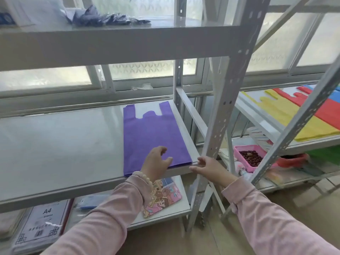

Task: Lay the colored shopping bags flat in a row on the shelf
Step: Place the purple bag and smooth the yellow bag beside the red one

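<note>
**Purple bag down at the shelf's right end**

The purple bag [154,137] lies flat on the grey shelf [60,144], handles toward the window, tight against the right edge, which probably leaves the bare left stretch free for a row. The left hand [156,162] hovers over its near edge, fingers loosely curled, holding nothing. The right hand [207,167] hangs just off the bag's corner, also empty. Yellow bags [287,115] and red bags [320,109] wait on the neighbouring rack [257,116].

A purple bag [152,137] lies flat on the shelf [60,144].
</note>
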